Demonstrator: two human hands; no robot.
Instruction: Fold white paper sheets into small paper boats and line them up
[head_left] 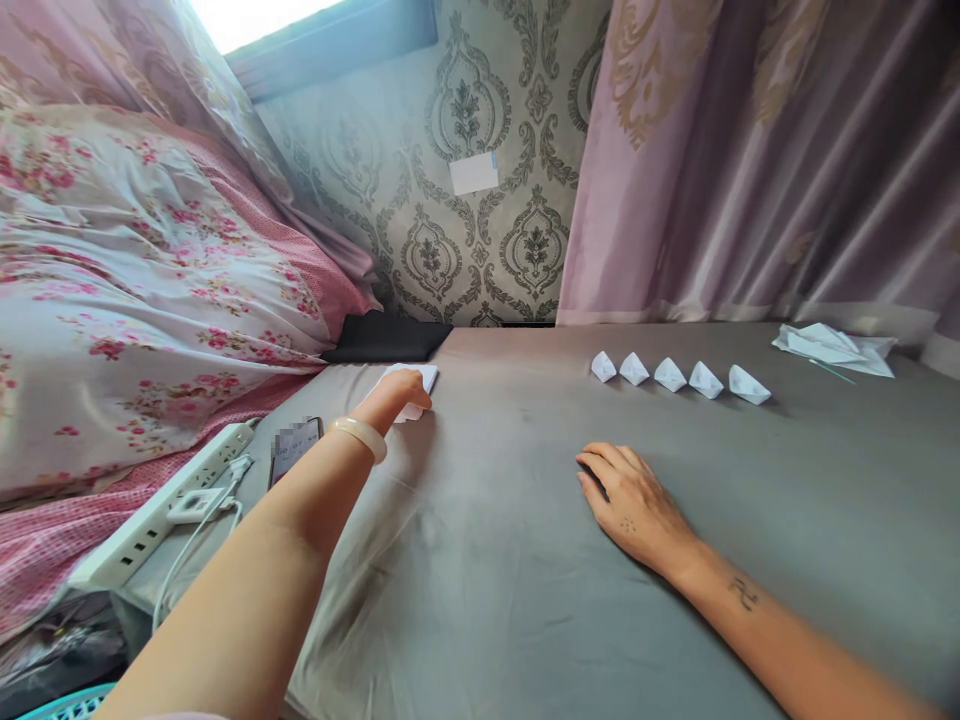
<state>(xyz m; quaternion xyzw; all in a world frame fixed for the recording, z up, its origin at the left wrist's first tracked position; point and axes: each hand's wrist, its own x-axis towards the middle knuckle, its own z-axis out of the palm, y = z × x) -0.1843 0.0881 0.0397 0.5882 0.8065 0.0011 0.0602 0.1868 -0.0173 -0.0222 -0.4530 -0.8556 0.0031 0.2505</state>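
My left hand [406,388], with a pale bangle on the wrist, reaches to a small stack of white paper [430,375] at the far left of the grey sheet. Its fingers are curled down on the paper, and their tips are mostly hidden. White paper [409,413] shows just below the fingers. My right hand [628,500] rests palm down on the grey sheet [495,560], fingers stretched out and holding nothing. Beyond it stand several folded white paper boats [670,375] in a row.
Flat white paper pieces [832,348] and a thin green stick [831,371] lie at the far right. A black cloth [386,338] is behind the stack. At left are a phone [295,447], a power strip [161,510] with cables, and floral bedding [150,300].
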